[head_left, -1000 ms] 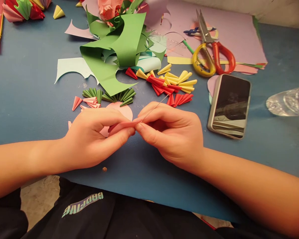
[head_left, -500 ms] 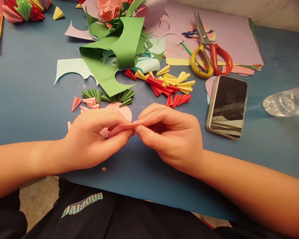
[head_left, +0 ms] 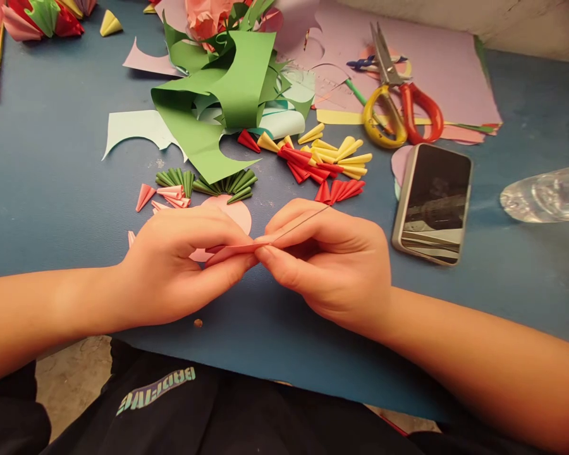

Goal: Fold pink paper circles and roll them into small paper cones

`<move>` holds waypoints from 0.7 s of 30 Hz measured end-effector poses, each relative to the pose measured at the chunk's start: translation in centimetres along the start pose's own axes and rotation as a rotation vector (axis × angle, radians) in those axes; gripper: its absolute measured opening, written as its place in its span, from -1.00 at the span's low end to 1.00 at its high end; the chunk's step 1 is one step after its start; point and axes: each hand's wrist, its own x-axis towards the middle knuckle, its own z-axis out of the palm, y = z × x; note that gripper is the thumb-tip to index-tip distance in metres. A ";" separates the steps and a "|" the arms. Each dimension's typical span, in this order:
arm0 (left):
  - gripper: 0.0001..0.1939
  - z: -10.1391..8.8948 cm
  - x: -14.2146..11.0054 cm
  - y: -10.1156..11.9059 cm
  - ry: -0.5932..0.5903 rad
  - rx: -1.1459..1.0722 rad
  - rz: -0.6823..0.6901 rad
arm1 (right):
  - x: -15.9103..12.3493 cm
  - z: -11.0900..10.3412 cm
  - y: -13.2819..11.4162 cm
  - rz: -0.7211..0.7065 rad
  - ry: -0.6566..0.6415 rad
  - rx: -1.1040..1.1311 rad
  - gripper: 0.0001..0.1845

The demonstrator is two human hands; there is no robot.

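Note:
A small piece of pink paper [head_left: 234, 248], seen nearly edge-on, is pinched between both hands above the blue table. My left hand [head_left: 189, 262] is closed on its left part, thumb below and fingers above. Fingertips of my right hand [head_left: 329, 265] grip its right end, close to the left fingertips. A thin dark line, like a wire or needle [head_left: 301, 225], slants up across my right index finger. Behind the hands lie pink paper discs [head_left: 234, 213], partly covered, and pink paper cones [head_left: 145, 196].
Green cones [head_left: 225, 183], red cones [head_left: 346, 190] and yellow cones [head_left: 351, 148] lie behind the hands. Green paper scraps [head_left: 246, 76] are heaped farther back. Scissors [head_left: 391, 95] rest on paper sheets [head_left: 450, 69]. A phone [head_left: 434, 202] and a clear bottle [head_left: 545, 193] are at right.
Both hands stay pinched on the pink paper. The right hand has shifted very slightly right and down, and the paper's right end sits a little lower.

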 end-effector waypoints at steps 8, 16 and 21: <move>-0.78 0.0 -0.2 -0.1 0.021 -0.039 -0.018 | 0.2 -0.3 0.0 0.012 -0.062 -0.033 -0.92; -0.83 0.0 0.2 0.1 0.031 -0.071 -0.205 | 0.2 -0.2 0.1 0.054 -0.015 -0.025 -0.91; -0.67 0.0 0.4 0.0 0.017 -0.097 -0.213 | 0.3 -0.2 0.2 0.066 -0.010 -0.012 -0.92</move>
